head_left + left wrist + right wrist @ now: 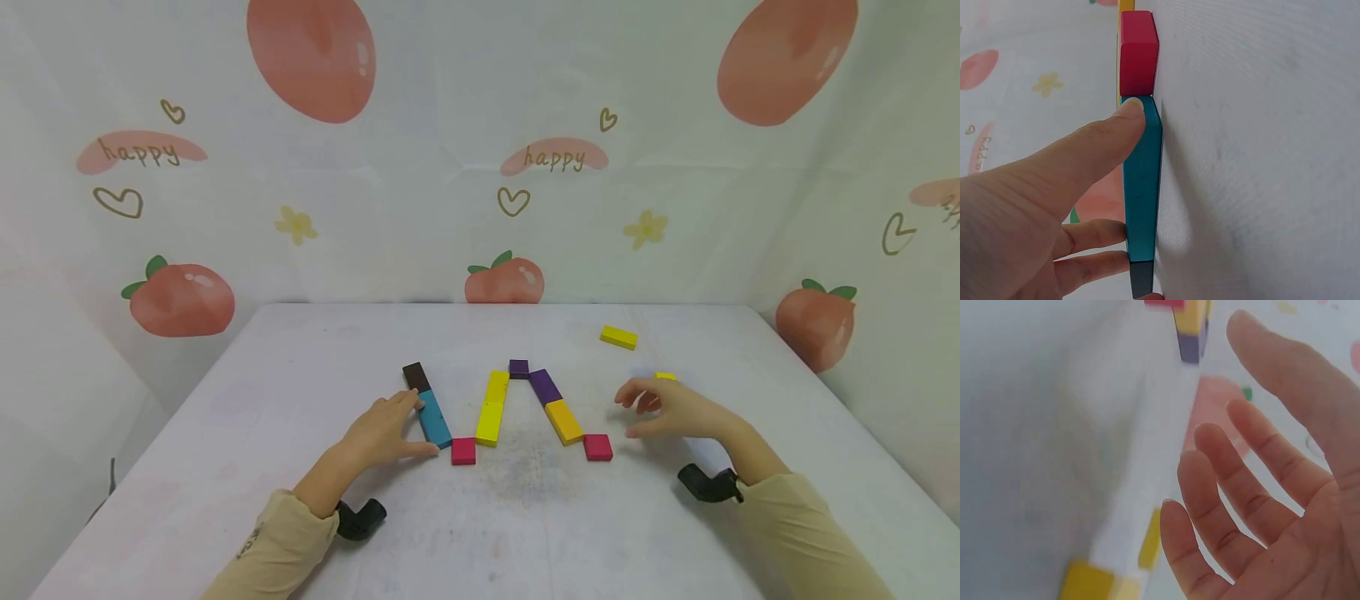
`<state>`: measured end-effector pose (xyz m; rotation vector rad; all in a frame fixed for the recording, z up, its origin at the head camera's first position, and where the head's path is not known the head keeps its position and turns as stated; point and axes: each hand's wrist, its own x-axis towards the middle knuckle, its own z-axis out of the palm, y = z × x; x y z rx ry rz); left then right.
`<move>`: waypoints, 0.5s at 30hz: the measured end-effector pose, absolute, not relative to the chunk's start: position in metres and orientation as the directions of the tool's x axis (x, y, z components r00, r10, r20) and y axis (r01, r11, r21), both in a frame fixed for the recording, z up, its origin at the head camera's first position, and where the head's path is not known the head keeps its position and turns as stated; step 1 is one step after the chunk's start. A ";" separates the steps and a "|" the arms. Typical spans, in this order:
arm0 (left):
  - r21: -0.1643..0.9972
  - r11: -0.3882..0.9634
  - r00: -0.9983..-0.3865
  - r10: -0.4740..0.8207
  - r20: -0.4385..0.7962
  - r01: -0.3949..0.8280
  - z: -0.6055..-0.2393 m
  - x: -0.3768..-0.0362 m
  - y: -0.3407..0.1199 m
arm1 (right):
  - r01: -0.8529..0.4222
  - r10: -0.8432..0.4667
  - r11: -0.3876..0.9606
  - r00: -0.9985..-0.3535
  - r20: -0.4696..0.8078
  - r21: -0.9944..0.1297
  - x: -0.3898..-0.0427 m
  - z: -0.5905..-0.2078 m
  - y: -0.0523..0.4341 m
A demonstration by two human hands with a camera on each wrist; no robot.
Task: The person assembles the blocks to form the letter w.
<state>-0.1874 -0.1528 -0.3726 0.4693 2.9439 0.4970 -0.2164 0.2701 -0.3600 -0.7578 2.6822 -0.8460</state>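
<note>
With fingers spread, my left hand (382, 429) touches a blue block (435, 419); its thumb rests near the end beside a red block (1139, 53). The other left fingers lie along the far part of the blue block and by a dark brown block (416, 377) that adjoins it. My right hand (675, 408) is over the table with loosely bent fingers, holding nothing. Behind it, a yellow block (665, 376) is partly hidden in the head view. Left of its fingertips lies a second red block (597, 447), apart from the hand.
Between the hands, a zigzag row continues with two yellow blocks (490, 423), a small dark purple block (519, 369), a longer purple block (545, 387) and an orange block (564, 422). Another yellow block (618, 337) lies farther back. A printed curtain (420, 208) hangs behind the white table (525, 533).
</note>
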 end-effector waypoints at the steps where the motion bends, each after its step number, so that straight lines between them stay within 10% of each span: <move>1: 0.338 0.898 -0.945 0.321 -0.065 0.282 -0.373 -0.188 -0.153 | -0.401 -0.523 0.708 -0.851 -0.051 -0.581 -0.217 -0.358 0.273; 15: 0.337 0.897 -0.944 0.325 -0.062 0.287 -0.372 -0.187 -0.153 | -0.230 -0.309 0.802 -0.950 -0.052 -0.552 -0.230 -0.362 0.316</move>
